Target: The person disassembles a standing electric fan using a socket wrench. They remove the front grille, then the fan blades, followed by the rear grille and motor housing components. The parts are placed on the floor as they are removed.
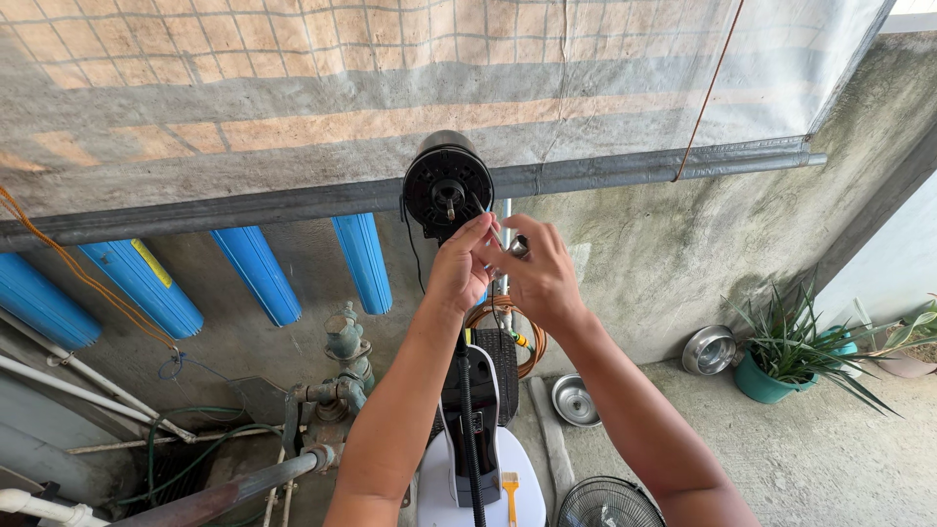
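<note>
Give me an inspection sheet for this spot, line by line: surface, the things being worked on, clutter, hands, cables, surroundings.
Surface: bare grey concrete floor, stained.
Job's things: black round fan motor on a white-and-black stand fan body, grille off; small thin metal tool at the hands.
Clutter: yellow-handled brush on the fan base; round wire fan grille and two steel bowls on the floor.
Hands: left hand and right hand raised together below the motor, fingers pinching small parts.
Cables: black cord down the stand; coiled orange hose behind.
Surroundings: blue ribbed pipes, grey tarp, green potted plant.
</note>
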`<action>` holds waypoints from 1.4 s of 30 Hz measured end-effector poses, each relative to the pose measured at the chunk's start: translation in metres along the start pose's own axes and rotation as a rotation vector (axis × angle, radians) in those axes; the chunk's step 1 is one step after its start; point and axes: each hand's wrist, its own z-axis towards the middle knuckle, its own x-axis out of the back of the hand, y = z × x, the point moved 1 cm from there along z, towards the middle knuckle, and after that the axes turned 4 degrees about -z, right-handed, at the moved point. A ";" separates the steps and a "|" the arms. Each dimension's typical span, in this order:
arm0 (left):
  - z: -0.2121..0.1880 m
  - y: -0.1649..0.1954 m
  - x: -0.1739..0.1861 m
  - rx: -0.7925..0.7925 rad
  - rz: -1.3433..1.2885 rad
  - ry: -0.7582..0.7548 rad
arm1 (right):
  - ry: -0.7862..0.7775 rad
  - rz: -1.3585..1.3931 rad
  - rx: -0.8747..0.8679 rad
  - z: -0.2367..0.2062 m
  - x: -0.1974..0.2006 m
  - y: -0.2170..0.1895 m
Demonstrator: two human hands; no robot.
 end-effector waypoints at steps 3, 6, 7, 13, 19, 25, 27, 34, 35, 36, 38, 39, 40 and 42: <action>0.006 -0.004 0.008 -0.038 -0.039 -0.050 | 0.011 0.271 -0.226 -0.011 0.007 -0.004; 0.007 -0.004 0.011 -0.046 -0.022 -0.023 | -0.017 0.440 -0.480 -0.020 0.007 -0.011; 0.006 -0.004 0.010 -0.061 -0.013 -0.026 | -0.052 0.464 -0.598 -0.021 0.003 -0.013; -0.002 0.000 -0.005 -0.024 -0.058 -0.035 | 0.015 0.337 -0.485 -0.013 -0.005 -0.021; -0.010 0.006 -0.012 0.072 -0.009 0.100 | -0.034 0.086 -0.227 -0.005 0.003 -0.015; 0.008 -0.001 0.001 -0.039 -0.045 0.010 | 0.000 -0.040 -0.120 -0.005 0.001 -0.011; 0.014 -0.003 0.006 -0.060 -0.048 -0.040 | 0.056 0.047 -0.168 -0.006 0.002 -0.013; 0.014 -0.004 0.005 -0.080 -0.056 -0.073 | -0.072 0.737 -1.021 -0.004 0.000 -0.028; 0.013 -0.003 0.003 -0.084 -0.050 -0.074 | -0.135 0.523 -1.048 -0.002 0.000 -0.029; 0.012 -0.002 0.002 -0.058 -0.076 -0.066 | -0.115 0.456 -0.912 0.002 0.002 -0.029; 0.012 0.000 0.001 -0.008 -0.134 -0.052 | -0.082 0.317 -0.631 0.009 0.008 -0.027; 0.012 0.000 0.002 0.006 -0.139 -0.041 | -0.082 0.179 -0.515 0.010 0.010 -0.026; 0.014 0.000 0.004 0.021 -0.142 -0.032 | -0.081 0.042 -0.397 0.012 0.012 -0.024; 0.023 -0.002 0.008 0.018 -0.161 -0.060 | -0.048 -0.155 -0.202 0.015 0.012 -0.020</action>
